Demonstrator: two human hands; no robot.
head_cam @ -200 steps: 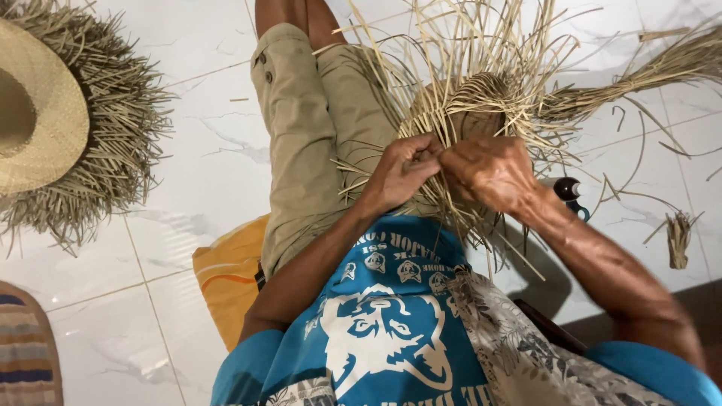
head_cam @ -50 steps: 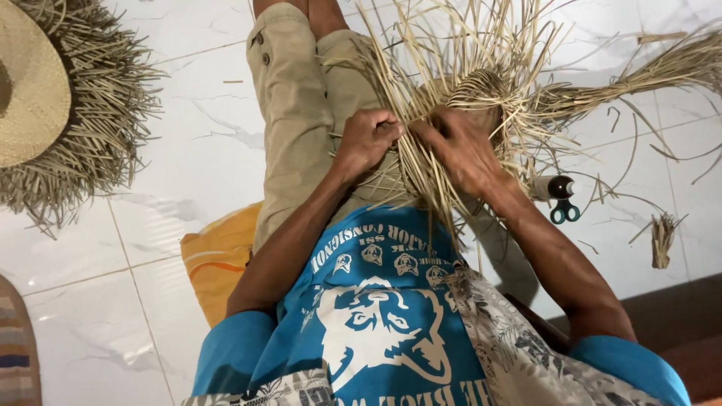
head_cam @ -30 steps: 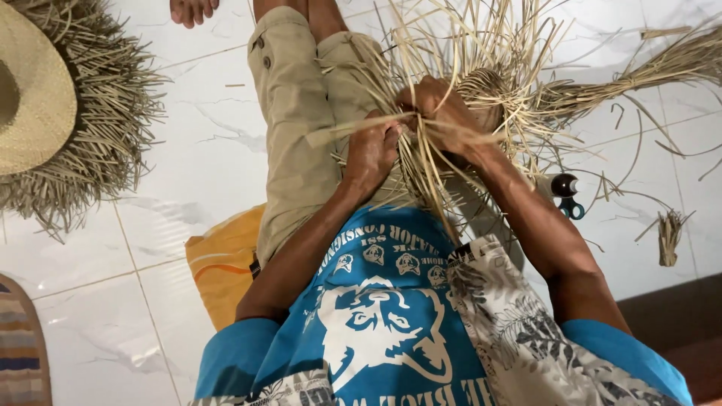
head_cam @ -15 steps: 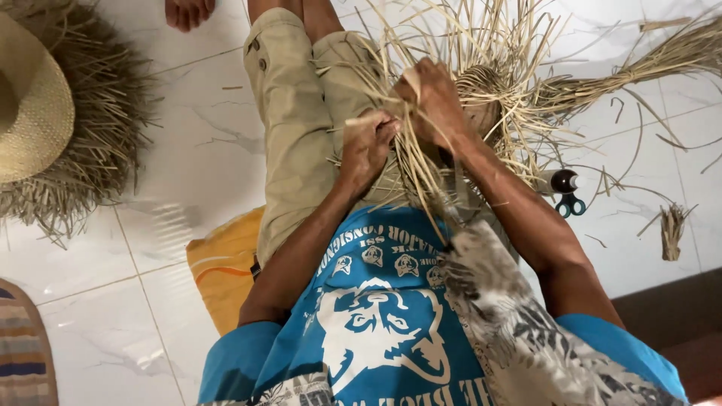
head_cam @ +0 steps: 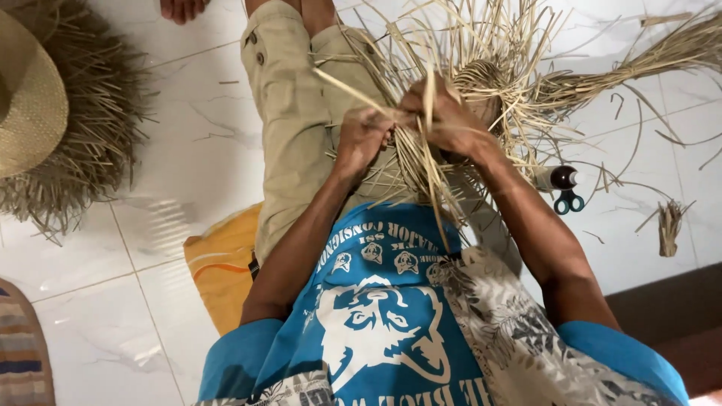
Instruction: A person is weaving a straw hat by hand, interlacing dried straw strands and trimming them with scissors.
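Both hands, left hand [head_cam: 365,135] and right hand [head_cam: 444,120], are closed on pale straw strands [head_cam: 451,45] near a dark bottle [head_cam: 558,178].

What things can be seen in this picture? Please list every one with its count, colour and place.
half-woven straw piece with loose pale strands: one, tan, on the lap, under both hands
finished woven straw hat with shaggy fringe: one, tan, on floor, far left
bundle of dry straw: one, tan, upper right floor
small tied straw tuft: one, tan, right floor
scissors with teal handles: one, right floor
dark bottle with white cap: one, beside scissors
yellow-orange cushion: one, under the person
striped rug: one, lower left corner
white marble floor tiles: many
another person's bare foot: one, top edge
left hand: gripping strands
right hand: gripping strands
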